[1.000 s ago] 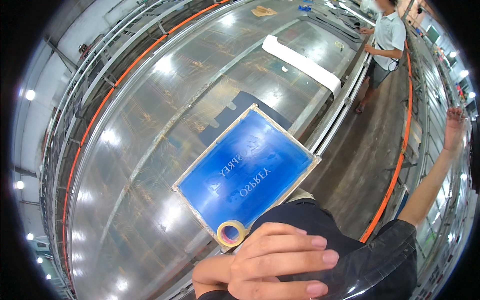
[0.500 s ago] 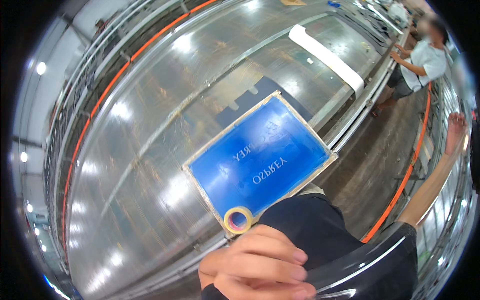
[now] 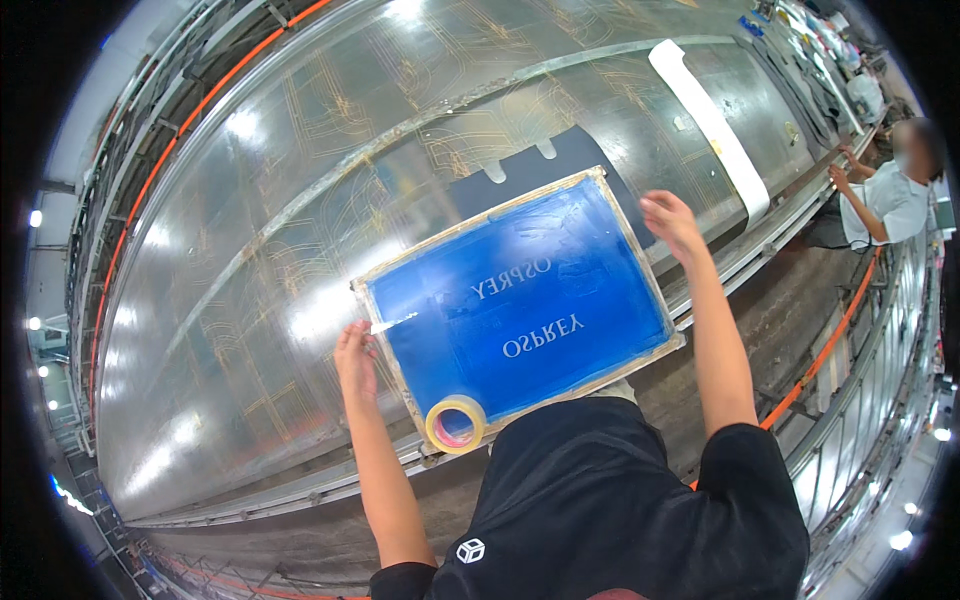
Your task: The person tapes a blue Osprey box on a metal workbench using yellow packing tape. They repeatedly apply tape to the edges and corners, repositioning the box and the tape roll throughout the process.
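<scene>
While the left hand (image 3: 357, 365) pinches a pale strip (image 3: 395, 322) at the 9 o'clock edge of the blue screen (image 3: 540, 305), the right hand (image 3: 672, 225) hangs with curled fingers just off its 2 o'clock side; whether it grips anything, I cannot tell. A tape roll (image 3: 479, 420) sits on the 7 o'clock corner. The 4 o'clock corner reaches past the near edge of the surface (image 3: 200, 380). A dark sheet (image 3: 570, 155) shows at 12, a white band (image 3: 710, 130) lies between 1 and 2, and open metal stretches from 9 to 11.
</scene>
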A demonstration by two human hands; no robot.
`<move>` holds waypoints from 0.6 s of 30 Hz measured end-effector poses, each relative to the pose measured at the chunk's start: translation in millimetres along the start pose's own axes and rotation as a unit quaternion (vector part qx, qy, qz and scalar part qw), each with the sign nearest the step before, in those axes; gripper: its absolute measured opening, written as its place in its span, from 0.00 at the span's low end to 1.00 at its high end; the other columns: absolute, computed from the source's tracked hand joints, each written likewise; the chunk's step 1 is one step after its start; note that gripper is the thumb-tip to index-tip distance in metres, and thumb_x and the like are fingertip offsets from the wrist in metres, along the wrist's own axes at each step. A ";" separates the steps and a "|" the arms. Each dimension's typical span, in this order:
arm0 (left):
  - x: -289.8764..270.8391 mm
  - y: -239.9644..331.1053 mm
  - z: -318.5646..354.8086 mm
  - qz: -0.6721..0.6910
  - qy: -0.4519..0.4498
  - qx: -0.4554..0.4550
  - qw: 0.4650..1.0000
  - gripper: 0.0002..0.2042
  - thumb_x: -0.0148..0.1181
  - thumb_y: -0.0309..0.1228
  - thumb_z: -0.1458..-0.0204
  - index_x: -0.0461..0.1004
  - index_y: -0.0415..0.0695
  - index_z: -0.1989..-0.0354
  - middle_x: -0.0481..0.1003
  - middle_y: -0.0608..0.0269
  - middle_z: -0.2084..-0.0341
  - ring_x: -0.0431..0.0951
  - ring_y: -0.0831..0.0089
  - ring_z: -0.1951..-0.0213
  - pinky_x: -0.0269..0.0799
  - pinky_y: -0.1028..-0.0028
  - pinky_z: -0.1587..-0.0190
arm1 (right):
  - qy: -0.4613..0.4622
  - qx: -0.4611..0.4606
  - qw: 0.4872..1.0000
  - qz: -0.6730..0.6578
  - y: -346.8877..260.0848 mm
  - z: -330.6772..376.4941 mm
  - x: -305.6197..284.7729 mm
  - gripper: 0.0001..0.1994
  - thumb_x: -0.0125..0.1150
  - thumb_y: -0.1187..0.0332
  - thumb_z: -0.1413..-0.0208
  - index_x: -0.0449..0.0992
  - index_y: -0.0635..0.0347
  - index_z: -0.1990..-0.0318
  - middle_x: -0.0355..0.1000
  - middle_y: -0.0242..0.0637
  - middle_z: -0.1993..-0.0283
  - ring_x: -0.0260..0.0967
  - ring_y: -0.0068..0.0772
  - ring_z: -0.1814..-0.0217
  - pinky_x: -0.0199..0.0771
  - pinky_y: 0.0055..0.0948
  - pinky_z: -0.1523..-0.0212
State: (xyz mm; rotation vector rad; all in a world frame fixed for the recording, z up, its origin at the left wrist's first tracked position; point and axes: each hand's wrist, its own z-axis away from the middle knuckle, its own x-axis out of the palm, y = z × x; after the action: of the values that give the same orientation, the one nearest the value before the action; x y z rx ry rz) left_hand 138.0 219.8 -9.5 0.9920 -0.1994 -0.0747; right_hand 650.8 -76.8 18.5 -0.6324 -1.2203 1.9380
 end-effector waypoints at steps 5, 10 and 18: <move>8.5 -13.8 -58.3 -0.112 0.070 -0.028 0.991 0.10 0.70 0.36 0.50 0.77 0.51 0.63 0.76 0.76 0.69 0.69 0.86 0.71 0.59 0.82 0.71 | 0.038 0.007 0.999 -0.008 17.0 -72.4 41.9 0.18 0.75 0.69 0.52 0.77 0.56 0.54 0.75 0.28 0.64 0.69 0.19 0.66 0.72 0.19 0.65; 8.4 -21.7 -87.8 -0.149 0.108 -0.037 0.982 0.12 0.72 0.39 0.52 0.79 0.50 0.64 0.76 0.76 0.73 0.65 0.86 0.74 0.55 0.83 0.73 | 0.089 -0.014 0.995 0.042 16.9 -89.5 61.8 0.19 0.76 0.71 0.54 0.77 0.61 0.53 0.77 0.32 0.69 0.69 0.17 0.72 0.68 0.16 0.72; 22.5 -17.0 -107.7 -0.151 0.070 -0.055 0.985 0.14 0.73 0.41 0.53 0.80 0.48 0.63 0.74 0.77 0.75 0.64 0.86 0.75 0.51 0.83 0.73 | 0.133 0.018 0.991 0.014 23.2 -96.6 59.2 0.12 0.76 0.70 0.53 0.79 0.62 0.63 0.75 0.27 0.73 0.66 0.13 0.74 0.62 0.13 0.75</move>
State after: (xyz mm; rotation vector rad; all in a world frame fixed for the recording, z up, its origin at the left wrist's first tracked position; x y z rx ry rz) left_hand 182.2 295.7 -77.9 0.9080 0.0840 -0.2891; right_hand 678.1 16.3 -44.5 -0.8613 -1.0135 1.8251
